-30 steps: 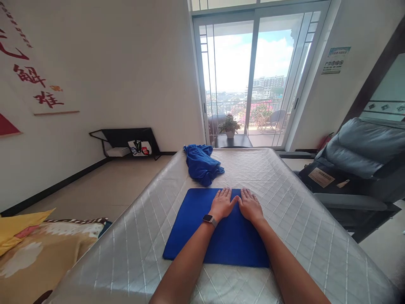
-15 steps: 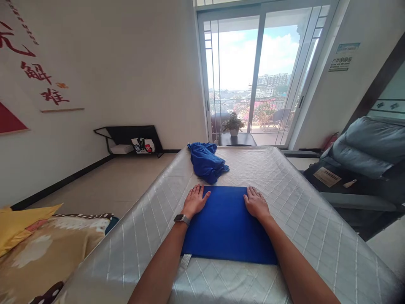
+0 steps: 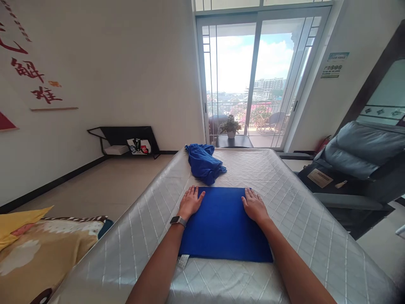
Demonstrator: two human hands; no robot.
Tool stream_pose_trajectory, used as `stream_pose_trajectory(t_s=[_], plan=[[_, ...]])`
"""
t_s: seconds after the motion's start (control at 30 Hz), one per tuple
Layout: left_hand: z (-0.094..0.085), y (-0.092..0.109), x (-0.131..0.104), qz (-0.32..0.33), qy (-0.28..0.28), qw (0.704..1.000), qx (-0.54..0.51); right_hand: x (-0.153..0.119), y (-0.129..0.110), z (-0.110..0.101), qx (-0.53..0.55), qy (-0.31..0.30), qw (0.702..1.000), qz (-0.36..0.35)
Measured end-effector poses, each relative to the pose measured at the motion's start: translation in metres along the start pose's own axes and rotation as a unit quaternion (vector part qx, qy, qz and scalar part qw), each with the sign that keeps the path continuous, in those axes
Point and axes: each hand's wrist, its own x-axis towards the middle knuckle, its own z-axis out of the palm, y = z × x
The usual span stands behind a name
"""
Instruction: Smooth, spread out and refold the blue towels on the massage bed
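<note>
A flat blue cloth (image 3: 225,226) lies on the silver quilted cover (image 3: 247,278), with a white tag (image 3: 183,261) at its near left corner. My left hand (image 3: 191,202) rests flat on the cloth's far left corner, thumb apart from the fingers; a watch (image 3: 178,220) is on that wrist. On the far right corner lies my right hand (image 3: 255,205), palm down with fingers stretched out. Beyond the flat cloth, slightly left, is a crumpled blue cloth (image 3: 205,164) that neither hand touches.
A grey armchair (image 3: 357,147) stands at the right. Patterned bedding (image 3: 57,249) and a yellow pillow (image 3: 19,223) are at the lower left. Beyond the cover's far edge, a potted plant (image 3: 231,126) sits on a dark seat before the sliding glass door (image 3: 234,76).
The view has shifted slightly, so the room's contents appear a little further left. Both hands remain flat on the far corners of the cloth.
</note>
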Motion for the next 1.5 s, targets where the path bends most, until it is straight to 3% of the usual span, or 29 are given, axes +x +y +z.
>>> stream_pose_trajectory(t_s=[0.27,0.4,0.5,0.6,0.73,0.83,0.93,1.07,1.37,1.5], plan=[[-0.008,0.007,-0.005,-0.02,0.015,0.999,0.025,-0.009,-0.004,0.009,0.005,-0.042,0.999,0.006],[-0.019,0.01,-0.01,-0.052,0.074,0.994,0.061,-0.009,-0.003,0.007,0.016,-0.043,0.999,0.004],[-0.028,0.023,-0.014,-0.017,0.113,0.992,0.059,-0.009,-0.003,0.007,0.022,-0.046,0.999,0.007],[-0.032,0.059,-0.018,0.085,0.091,0.992,0.02,-0.009,-0.004,0.009,0.03,-0.04,0.999,0.009],[-0.02,0.132,-0.02,0.22,0.047,0.974,-0.022,-0.01,-0.003,0.012,0.028,-0.019,0.999,0.003],[-0.005,0.176,-0.015,0.264,0.021,0.963,-0.042,-0.012,-0.001,0.012,0.015,-0.023,1.0,-0.014],[0.008,0.189,-0.008,0.263,-0.007,0.964,-0.033,-0.013,0.0,0.01,0.012,-0.033,0.999,-0.025],[0.014,0.163,0.0,0.189,-0.03,0.981,-0.036,-0.013,-0.002,0.009,0.023,-0.024,0.999,-0.006],[-0.007,0.03,-0.002,0.032,-0.05,0.998,0.019,-0.009,-0.003,0.01,0.027,-0.038,0.999,0.009],[-0.012,0.005,-0.008,0.002,-0.045,0.998,0.032,-0.009,-0.003,0.009,0.017,-0.043,0.999,0.01]])
